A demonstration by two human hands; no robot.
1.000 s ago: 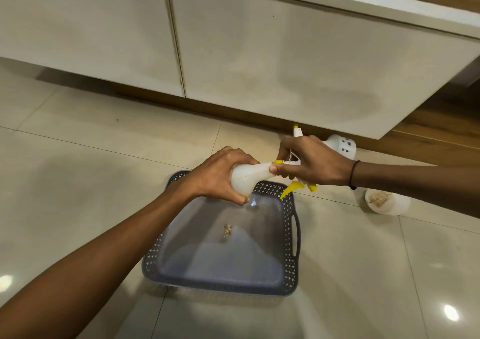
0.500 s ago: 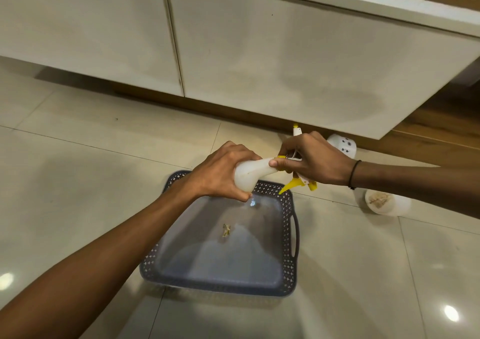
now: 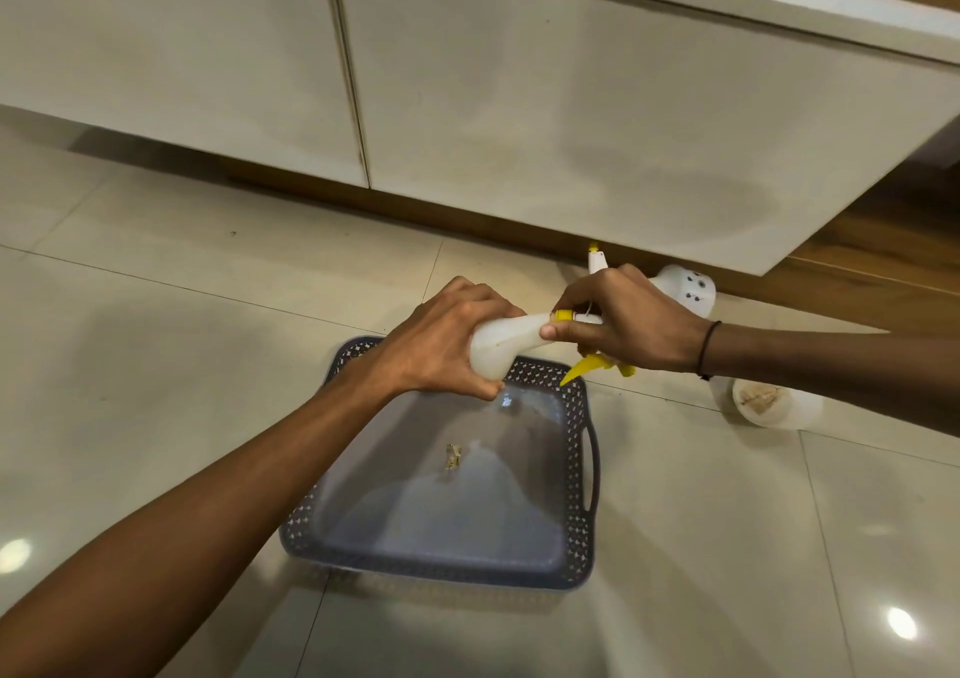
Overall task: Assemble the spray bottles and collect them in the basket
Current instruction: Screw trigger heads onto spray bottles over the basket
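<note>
A white spray bottle (image 3: pixel 503 345) lies sideways in the air above the far edge of the grey basket (image 3: pixel 576 490). My left hand (image 3: pixel 441 345) grips the bottle's body. My right hand (image 3: pixel 623 324) grips the white and yellow spray head (image 3: pixel 597 365) at the bottle's neck, its yellow trigger pointing down and its nozzle poking up behind my fingers. The yellow collar sits against the neck. The basket holds no bottle, only a small scrap on its floor.
Two more white bottles lie on the tiled floor to the right: one (image 3: pixel 685 290) by the cabinet base behind my right hand, one (image 3: pixel 769 402) under my right forearm. White cabinet doors (image 3: pixel 519 106) stand close ahead.
Both hands with the bottle have shifted slightly; my right hand has turned a little on the spray head, and the yellow collar now shows at the neck.
</note>
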